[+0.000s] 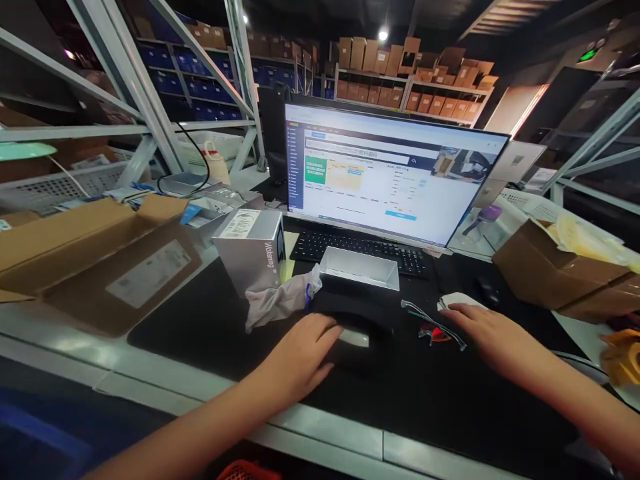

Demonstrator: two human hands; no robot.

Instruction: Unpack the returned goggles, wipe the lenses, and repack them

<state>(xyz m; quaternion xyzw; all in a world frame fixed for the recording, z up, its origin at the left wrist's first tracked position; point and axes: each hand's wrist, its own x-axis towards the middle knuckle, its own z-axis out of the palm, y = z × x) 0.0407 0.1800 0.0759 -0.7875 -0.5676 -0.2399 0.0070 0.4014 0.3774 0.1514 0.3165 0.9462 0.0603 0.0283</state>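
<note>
My left hand [311, 350] is closed at the left end of a smooth black object [357, 357] with a pale patch on top. Against the black mat its kind and outline are hard to make out. My right hand [495, 330] has its fingers pressed together on a folded white paper [457, 300]. Beside those fingers lie a clear plastic cable or strip [435, 320] and a small red item [436, 333]. A grey drawstring pouch [283, 300] rests left of the black object, by a silver-grey box [253, 250]. Behind it sits an open white box tray [360, 268].
A monitor [390, 180] and keyboard [320, 247] stand at the back. An open brown carton [120, 280] fills the left side; another carton [560, 267] stands right, near a mouse [487, 291] and yellow tape dispenser [623, 360]. The metal table edge [345, 430] runs in front.
</note>
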